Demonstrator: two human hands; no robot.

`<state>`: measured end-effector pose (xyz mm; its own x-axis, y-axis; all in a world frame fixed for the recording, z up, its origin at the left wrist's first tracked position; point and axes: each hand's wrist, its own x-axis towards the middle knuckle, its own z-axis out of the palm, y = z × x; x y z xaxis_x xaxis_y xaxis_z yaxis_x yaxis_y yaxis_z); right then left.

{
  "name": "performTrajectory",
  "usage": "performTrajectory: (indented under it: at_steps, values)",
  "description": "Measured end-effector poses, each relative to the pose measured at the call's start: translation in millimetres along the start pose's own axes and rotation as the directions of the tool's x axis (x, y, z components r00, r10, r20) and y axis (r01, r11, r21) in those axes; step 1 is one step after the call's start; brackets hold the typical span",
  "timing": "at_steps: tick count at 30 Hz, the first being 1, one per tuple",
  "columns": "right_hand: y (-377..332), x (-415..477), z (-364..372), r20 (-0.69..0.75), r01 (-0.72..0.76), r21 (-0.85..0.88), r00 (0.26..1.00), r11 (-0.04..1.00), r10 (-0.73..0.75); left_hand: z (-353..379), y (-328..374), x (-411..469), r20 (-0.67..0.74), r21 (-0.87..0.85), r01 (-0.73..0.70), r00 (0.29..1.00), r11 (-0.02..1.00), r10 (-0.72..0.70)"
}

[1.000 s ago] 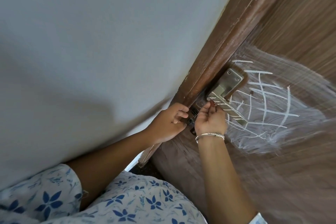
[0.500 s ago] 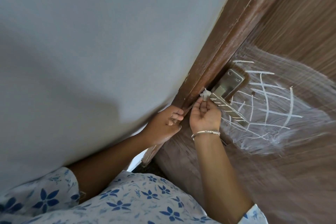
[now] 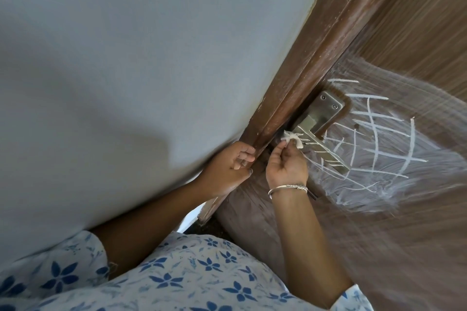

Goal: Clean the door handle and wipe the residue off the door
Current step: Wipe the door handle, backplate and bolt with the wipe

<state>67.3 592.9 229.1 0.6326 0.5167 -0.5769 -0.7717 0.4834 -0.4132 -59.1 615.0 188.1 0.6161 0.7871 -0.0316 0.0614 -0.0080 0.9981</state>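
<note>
Door handle (image 3: 322, 149) is streaked white; your right hand (image 3: 286, 168) pinches a small wad (image 3: 367, 138) that could smear paste, while your left hand (image 3: 227, 171) grips the door edge (image 3: 255, 156)

My dress (image 3: 177, 283): white with blue flower print. Door (image 3: 417, 33): brown wood grain, white crisscross lines and smears (image 3: 379, 149) on it. Handle (image 3: 321, 149): dull silver, white stripes. Wipe (image 3: 367, 139): white. Wall (image 3: 126, 58): pale grey-blue. Bangle (image 3: 288, 187): silver.
</note>
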Motion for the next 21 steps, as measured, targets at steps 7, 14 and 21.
performTrajectory:
  at_steps: [7, 14, 21]
  values:
    - [-3.6, 2.0, 2.6, -0.044, 0.000, -0.051, 0.999, 0.999, -0.002, -0.5, -0.8, 1.2, 0.005, 0.014, -0.017, 1.000, 1.000, 0.017]
    - [-4.4, 1.0, -0.5, -0.047, 0.026, -0.036, 0.998, 0.999, -0.028, -0.7, -3.1, 1.2, 0.014, 0.028, -0.017, 1.000, 0.999, 0.017]
    - [-8.8, 0.4, -4.1, -0.053, 0.007, -0.040, 0.999, 0.999, -0.009, -1.6, -3.2, 0.8, 0.017, 0.057, -0.019, 1.000, 0.998, 0.018]
